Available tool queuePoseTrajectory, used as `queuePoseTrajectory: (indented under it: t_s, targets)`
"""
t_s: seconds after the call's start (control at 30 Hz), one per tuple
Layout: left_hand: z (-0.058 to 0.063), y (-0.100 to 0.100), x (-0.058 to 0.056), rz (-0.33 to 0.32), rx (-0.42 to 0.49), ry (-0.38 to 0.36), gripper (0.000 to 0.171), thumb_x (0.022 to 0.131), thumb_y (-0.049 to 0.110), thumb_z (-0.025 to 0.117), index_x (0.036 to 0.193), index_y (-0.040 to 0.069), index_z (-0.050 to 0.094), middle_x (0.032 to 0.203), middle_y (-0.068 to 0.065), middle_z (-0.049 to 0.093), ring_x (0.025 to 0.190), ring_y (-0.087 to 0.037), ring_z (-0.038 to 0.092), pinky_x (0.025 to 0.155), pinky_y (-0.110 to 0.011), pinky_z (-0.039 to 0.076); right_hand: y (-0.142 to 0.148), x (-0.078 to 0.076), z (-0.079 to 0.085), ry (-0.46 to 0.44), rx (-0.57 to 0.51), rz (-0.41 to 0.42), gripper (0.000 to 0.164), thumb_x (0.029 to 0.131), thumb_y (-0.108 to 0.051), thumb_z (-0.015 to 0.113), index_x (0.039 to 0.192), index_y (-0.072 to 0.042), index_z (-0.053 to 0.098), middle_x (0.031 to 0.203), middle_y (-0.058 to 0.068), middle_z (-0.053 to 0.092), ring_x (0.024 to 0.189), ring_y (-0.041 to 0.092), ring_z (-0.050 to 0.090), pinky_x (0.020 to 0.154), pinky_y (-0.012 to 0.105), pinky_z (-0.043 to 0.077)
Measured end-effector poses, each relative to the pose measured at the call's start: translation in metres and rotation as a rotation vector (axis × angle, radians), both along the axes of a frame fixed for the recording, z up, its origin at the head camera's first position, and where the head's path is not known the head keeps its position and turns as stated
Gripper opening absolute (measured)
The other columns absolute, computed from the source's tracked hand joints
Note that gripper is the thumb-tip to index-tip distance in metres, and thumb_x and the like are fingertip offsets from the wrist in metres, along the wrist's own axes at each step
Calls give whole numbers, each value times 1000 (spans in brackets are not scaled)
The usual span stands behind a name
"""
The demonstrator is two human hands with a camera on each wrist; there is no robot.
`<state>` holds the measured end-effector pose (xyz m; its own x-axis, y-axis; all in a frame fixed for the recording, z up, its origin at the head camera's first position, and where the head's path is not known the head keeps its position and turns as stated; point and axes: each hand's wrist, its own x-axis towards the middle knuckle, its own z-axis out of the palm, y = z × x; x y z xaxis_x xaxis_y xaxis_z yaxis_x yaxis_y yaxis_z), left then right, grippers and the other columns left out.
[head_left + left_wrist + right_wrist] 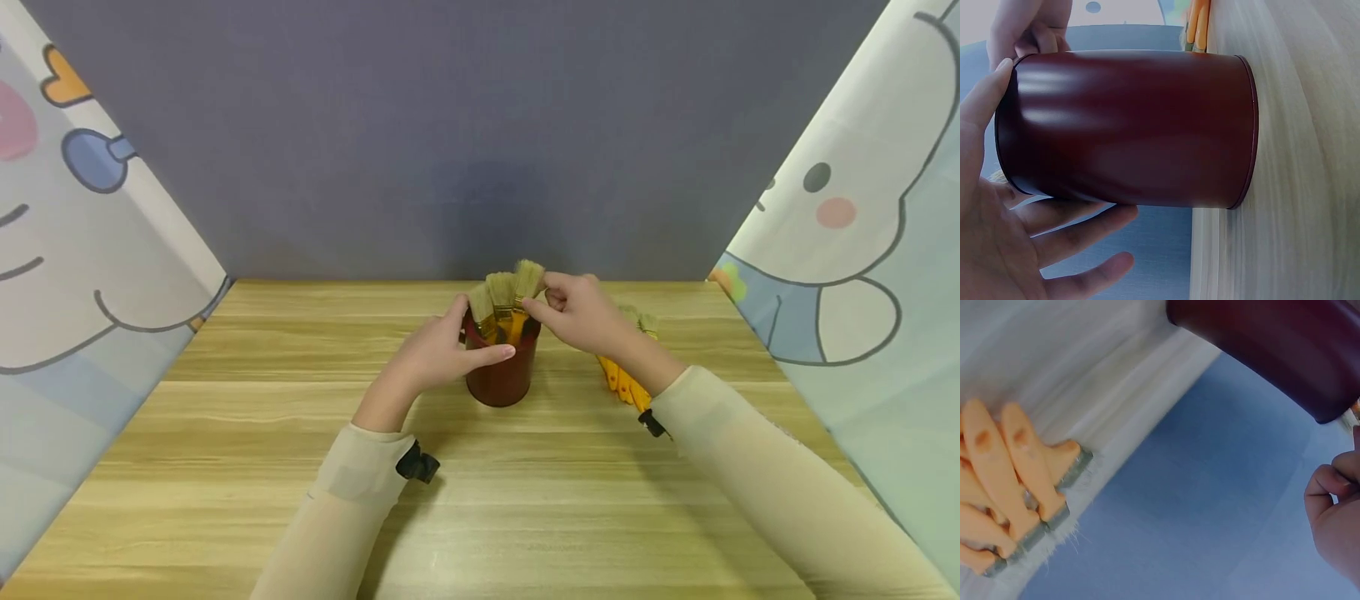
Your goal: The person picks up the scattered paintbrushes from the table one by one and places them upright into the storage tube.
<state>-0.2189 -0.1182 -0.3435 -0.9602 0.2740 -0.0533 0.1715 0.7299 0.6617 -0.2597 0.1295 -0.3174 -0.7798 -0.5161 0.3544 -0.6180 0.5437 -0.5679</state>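
A dark red cylindrical container (501,379) stands upright on the table, with several paintbrushes (500,292) in it, bristles up and orange handles down. My left hand (435,350) holds it near the rim; in the left wrist view the thumb lies at one side and the spread fingers (1085,234) at the other. At the rim's right side, my right hand (581,312) pinches a paintbrush (529,279) near its metal band, its handle down in the container. The right wrist view shows the curled right fingers (1332,484), but that brush is mostly out of frame.
Right of the container, partly under the right forearm, lies a pile of orange-handled paintbrushes (997,481) on the wood-grain table (525,517). A grey panel (480,142) rises behind the table, and cartoon-printed sheets (832,275) flank both sides.
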Motion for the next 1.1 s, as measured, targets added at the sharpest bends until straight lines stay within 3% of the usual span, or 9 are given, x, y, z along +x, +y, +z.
queuePoseTrajectory:
  t_s: [0.1, 0.23, 0.33, 0.47, 0.7, 0.9, 1.0, 1.1]
  targets:
    - [1, -1, 0, 6, 1, 0, 76, 86, 80, 70, 125, 20, 43, 95, -7, 64, 69, -21, 56, 62, -35, 46, 1, 0, 2, -15, 30, 12, 23, 106, -24, 68, 87, -12, 62, 58, -5, 31, 46, 10, 28, 54, 27, 33]
    - [2, -1, 1, 7, 13, -4, 75, 87, 78, 71, 127, 21, 43, 98, -6, 64, 74, -21, 58, 65, -36, 48, 1, 0, -3, -59, 141, 4, 25, 106, -30, 69, 88, -13, 61, 58, -6, 33, 48, 11, 31, 53, 28, 32]
    - [1, -1, 1, 1, 15, 3, 76, 87, 78, 71, 128, 20, 44, 99, -7, 64, 76, -22, 59, 66, -37, 49, 0, 1, -6, -66, 156, -8, 29, 104, -29, 71, 84, -13, 57, 58, -6, 32, 50, 13, 30, 55, 29, 31]
    - [1, -1, 1, 2, 11, -4, 77, 86, 79, 71, 127, 19, 43, 96, -7, 63, 72, -22, 58, 64, -36, 47, 1, 1, -6, -82, 112, -8, 32, 105, -28, 70, 82, -13, 54, 59, -5, 32, 49, 12, 30, 55, 29, 32]
    - [1, -2, 0, -3, 26, 5, 75, 86, 77, 72, 125, 20, 44, 98, -3, 64, 75, -21, 59, 65, -36, 48, 5, 1, 3, -45, 29, 51, 14, 104, -20, 69, 92, -12, 67, 58, -5, 33, 47, 8, 28, 55, 28, 36]
    - [1, -2, 0, -2, 29, 18, 73, 87, 76, 73, 128, 22, 44, 101, -2, 65, 79, -21, 61, 69, -37, 50, 4, 3, -2, -46, 119, 65, 37, 101, -23, 72, 73, -15, 49, 57, -8, 31, 49, 9, 28, 56, 27, 32]
    - [1, -2, 0, -5, 32, 16, 74, 87, 75, 73, 131, 23, 44, 105, -1, 67, 84, -21, 64, 73, -37, 52, 4, 3, -4, -34, 73, 79, 44, 101, -20, 73, 70, -15, 42, 57, -8, 29, 49, 7, 26, 56, 26, 30]
    - [1, -2, 1, -10, 36, 6, 76, 87, 76, 73, 132, 22, 44, 106, -2, 67, 83, -22, 63, 71, -37, 51, 5, 3, 1, 19, -11, 101, 34, 100, -15, 73, 74, -14, 52, 59, -7, 28, 50, 4, 24, 59, 25, 34]
